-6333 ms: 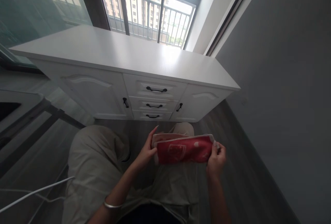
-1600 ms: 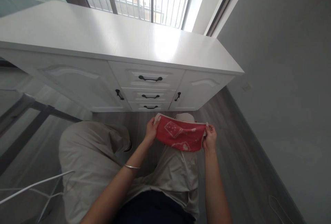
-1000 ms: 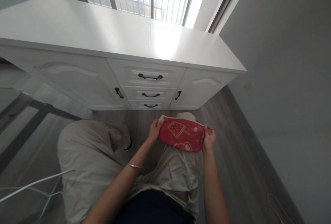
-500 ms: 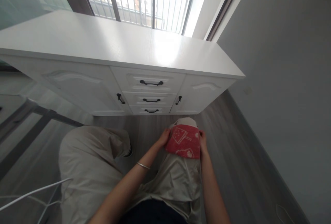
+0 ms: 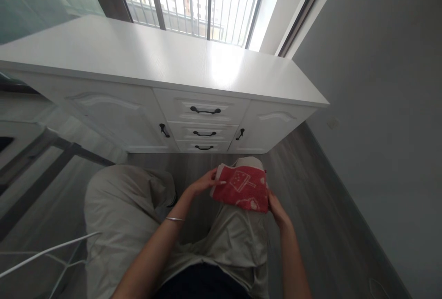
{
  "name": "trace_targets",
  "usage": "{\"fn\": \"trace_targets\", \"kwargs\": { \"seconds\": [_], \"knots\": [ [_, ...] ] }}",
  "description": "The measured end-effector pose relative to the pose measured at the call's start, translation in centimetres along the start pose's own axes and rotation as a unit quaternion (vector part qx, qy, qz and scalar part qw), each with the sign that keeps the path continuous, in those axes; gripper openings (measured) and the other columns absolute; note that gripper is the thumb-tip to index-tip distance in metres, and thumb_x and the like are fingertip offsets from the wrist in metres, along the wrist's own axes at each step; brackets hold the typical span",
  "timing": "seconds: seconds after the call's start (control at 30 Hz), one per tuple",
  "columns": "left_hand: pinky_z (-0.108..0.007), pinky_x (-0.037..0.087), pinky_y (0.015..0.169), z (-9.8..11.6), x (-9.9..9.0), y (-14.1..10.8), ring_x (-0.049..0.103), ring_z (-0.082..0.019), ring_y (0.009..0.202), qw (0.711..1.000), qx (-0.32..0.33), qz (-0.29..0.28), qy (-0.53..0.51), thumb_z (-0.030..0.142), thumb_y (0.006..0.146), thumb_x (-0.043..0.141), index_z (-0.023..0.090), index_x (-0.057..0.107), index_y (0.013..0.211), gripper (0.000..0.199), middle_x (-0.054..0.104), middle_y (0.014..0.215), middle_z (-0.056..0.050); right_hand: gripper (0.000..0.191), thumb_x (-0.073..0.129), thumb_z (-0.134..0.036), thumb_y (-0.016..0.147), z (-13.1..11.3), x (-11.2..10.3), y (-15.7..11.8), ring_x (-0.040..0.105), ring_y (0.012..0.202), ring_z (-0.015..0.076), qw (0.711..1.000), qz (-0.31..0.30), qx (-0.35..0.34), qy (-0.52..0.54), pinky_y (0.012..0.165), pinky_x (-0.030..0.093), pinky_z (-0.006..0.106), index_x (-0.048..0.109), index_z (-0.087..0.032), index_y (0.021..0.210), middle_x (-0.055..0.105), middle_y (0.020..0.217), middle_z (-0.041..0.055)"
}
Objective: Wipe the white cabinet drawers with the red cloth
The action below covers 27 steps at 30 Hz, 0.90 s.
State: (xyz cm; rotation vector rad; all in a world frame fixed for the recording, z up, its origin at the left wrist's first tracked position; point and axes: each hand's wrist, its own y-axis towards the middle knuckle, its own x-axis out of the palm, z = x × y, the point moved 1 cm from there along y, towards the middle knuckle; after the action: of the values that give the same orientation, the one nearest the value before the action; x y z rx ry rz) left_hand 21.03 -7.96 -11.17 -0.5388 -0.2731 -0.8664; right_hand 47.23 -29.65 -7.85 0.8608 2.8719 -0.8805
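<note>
A red cloth (image 5: 241, 188) with pale line patterns and a light edge lies across my right knee, over beige trousers. My left hand (image 5: 207, 181) grips its left edge, a finger on top and the rest partly hidden beneath. At the cloth's lower right edge is my right hand (image 5: 275, 206), its fingertips partly tucked behind the fabric, so its grip is unclear. A bracelet (image 5: 175, 219) circles my left wrist.
A white cabinet (image 5: 203, 71) with dark handles stands in front, below a window with railings (image 5: 228, 9). A grey wall (image 5: 380, 106) is on the right. At the left are a dark frame (image 5: 51, 161) and white cables (image 5: 48, 250).
My left hand has moved left, and the cloth's left edge now spreads further out with its light border showing. My right hand has shifted lower along the right edge.
</note>
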Motion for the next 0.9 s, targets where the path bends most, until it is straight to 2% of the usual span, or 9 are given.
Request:
{"fn": "trace_targets", "kwargs": {
  "seconds": [0.13,0.23,0.37,0.5,0.6,0.67,0.77,0.83,0.9],
  "knots": [
    [-0.041,0.059,0.099,0.0,-0.1,-0.5,0.079,-0.030,0.106,0.997,0.024,0.050,-0.054,0.047,0.062,0.104,0.017,0.073,0.131,0.081,0.084,0.114,-0.014,0.070,0.085,-0.085,0.063,0.1,0.7,-0.5,0.075,0.100,0.0287,0.997,0.008,-0.033,0.063,0.098,0.057,0.042,0.082,-0.022,0.093,0.084,0.103,0.0087],
    [-0.039,0.059,0.096,0.0,0.4,-0.2,0.079,-0.029,0.102,0.993,0.047,0.075,-0.077,0.049,0.064,0.103,0.017,0.074,0.130,0.079,0.084,0.115,-0.013,0.067,0.093,-0.076,0.058,-0.1,1.1,-0.3,0.076,0.095,0.0268,0.992,0.037,-0.026,0.117,0.090,0.060,0.038,0.082,-0.021,0.095,0.084,0.104,0.0087],
    [-0.038,0.059,0.096,0.1,1.0,-0.3,0.079,-0.029,0.103,0.992,0.041,0.069,-0.102,0.051,0.062,0.104,0.018,0.076,0.126,0.077,0.084,0.116,-0.013,0.064,0.098,-0.065,0.060,-1.1,0.9,-0.6,0.078,0.086,0.0252,0.976,0.071,-0.034,0.203,0.080,0.064,0.036,0.079,-0.022,0.104,0.084,0.096,0.0056],
    [-0.036,0.059,0.090,1.5,1.2,-2.4,0.080,-0.029,0.100,0.989,0.044,0.097,-0.100,0.052,0.060,0.104,0.017,0.079,0.118,0.072,0.085,0.110,-0.013,0.062,0.101,-0.054,0.060,-3.8,0.4,-2.4,0.079,0.077,0.0245,0.962,0.081,-0.068,0.251,0.072,0.066,0.036,0.075,-0.021,0.106,0.083,0.094,0.0049],
    [-0.033,0.060,0.084,4.1,1.4,-5.3,0.080,-0.028,0.095,0.983,0.062,0.139,-0.100,0.055,0.065,0.101,0.016,0.080,0.114,0.066,0.085,0.105,-0.013,0.060,0.101,-0.047,0.066,-7.5,1.4,-4.5,0.079,0.081,0.0215,0.954,0.090,-0.135,0.254,0.076,0.066,0.033,0.074,-0.021,0.114,0.083,0.104,0.0046],
    [-0.034,0.060,0.083,6.2,1.7,-7.5,0.080,-0.028,0.094,0.980,0.064,0.154,-0.108,0.054,0.069,0.100,0.016,0.081,0.112,0.060,0.085,0.103,-0.012,0.059,0.100,-0.043,0.071,-10.2,3.4,-5.7,0.078,0.086,0.0210,0.957,0.071,-0.183,0.215,0.080,0.065,0.032,0.074,-0.022,0.120,0.083,0.109,0.0045],
    [-0.033,0.061,0.082,8.5,2.6,-10.1,0.080,-0.029,0.094,0.976,0.064,0.164,-0.129,0.049,0.070,0.100,0.017,0.082,0.111,0.055,0.085,0.102,-0.011,0.051,0.093,-0.042,0.082,-13.0,8.3,-7.2,0.077,0.102,0.0252,0.962,0.021,-0.255,0.093,0.093,0.064,0.037,0.077,-0.022,0.126,0.082,0.118,0.0072],
    [-0.032,0.060,0.081,8.9,3.3,-11.1,0.079,-0.027,0.091,0.969,0.073,0.188,-0.146,0.047,0.067,0.101,0.017,0.082,0.111,0.057,0.085,0.100,-0.010,0.042,0.080,-0.041,0.094,-13.5,12.3,-7.9,0.075,0.115,0.0268,0.949,0.005,-0.314,0.011,0.104,0.061,0.041,0.078,-0.024,0.133,0.080,0.126,0.0083],
    [-0.031,0.060,0.078,8.4,3.8,-11.3,0.078,-0.025,0.086,0.957,0.083,0.223,-0.166,0.046,0.062,0.102,0.017,0.082,0.109,0.059,0.084,0.097,-0.009,0.040,0.066,-0.034,0.104,-12.6,16.2,-8.3,0.073,0.116,0.0254,0.923,0.007,-0.379,-0.067,0.106,0.058,0.041,0.076,-0.028,0.142,0.078,0.127,0.0089]
  ]
}}
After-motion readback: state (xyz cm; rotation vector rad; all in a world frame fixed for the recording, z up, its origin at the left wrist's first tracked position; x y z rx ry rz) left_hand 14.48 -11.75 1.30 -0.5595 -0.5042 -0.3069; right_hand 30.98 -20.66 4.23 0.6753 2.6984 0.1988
